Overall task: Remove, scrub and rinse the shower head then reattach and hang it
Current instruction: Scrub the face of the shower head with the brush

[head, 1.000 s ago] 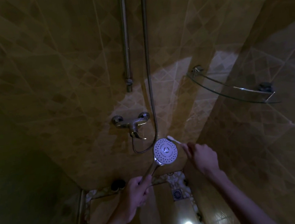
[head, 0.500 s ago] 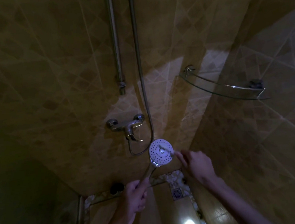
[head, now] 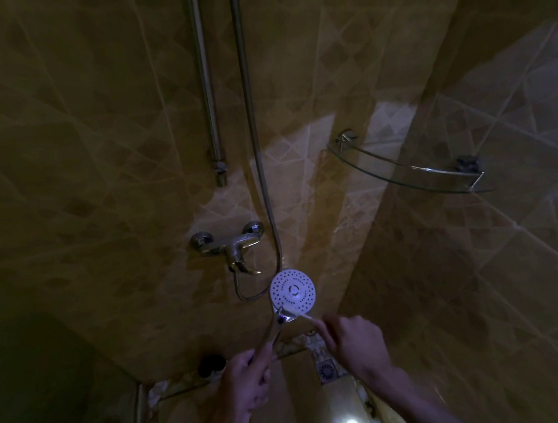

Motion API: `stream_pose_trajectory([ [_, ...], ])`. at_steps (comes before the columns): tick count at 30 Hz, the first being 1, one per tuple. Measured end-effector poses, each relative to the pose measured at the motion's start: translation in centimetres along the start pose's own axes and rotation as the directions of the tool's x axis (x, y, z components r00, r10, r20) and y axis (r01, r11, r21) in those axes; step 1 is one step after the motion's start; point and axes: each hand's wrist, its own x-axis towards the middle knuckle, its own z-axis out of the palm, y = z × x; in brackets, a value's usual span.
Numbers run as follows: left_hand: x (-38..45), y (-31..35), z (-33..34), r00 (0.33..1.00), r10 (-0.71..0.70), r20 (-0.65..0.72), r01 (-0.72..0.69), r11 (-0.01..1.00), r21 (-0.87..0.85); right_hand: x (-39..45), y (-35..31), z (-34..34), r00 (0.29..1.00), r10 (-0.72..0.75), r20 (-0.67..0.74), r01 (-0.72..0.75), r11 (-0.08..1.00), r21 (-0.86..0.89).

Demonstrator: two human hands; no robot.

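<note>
You hold the shower head (head: pixel 293 293) up in front of the tiled wall and work a brush at its lower rim.

Your left hand (head: pixel 250 377) has its fingers curled round the chrome handle, the white spray face turned toward you, just below and right of the mixer tap (head: pixel 230 247). Your right hand (head: pixel 356 342) pinches a thin white brush (head: pixel 301 315), a toothbrush by the look of it, whose tip touches the bottom edge of the face where it meets the handle. The hose (head: pixel 256 153) runs down the wall beside the riser rail (head: pixel 206 83) and loops under the tap. A glass corner shelf (head: pixel 411 172) sits to the right, well apart, and a floor drain (head: pixel 327 369) shows below your right hand.
</note>
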Motion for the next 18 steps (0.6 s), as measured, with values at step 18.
stream_pose_trajectory([
  [18, -0.2, 0.5, -0.2, 0.998, -0.040, 0.049, 0.042, 0.998, -0.041, 0.8, 2.3, 0.3, 0.968, 0.240, -0.069, -0.229, 0.964, 0.137],
])
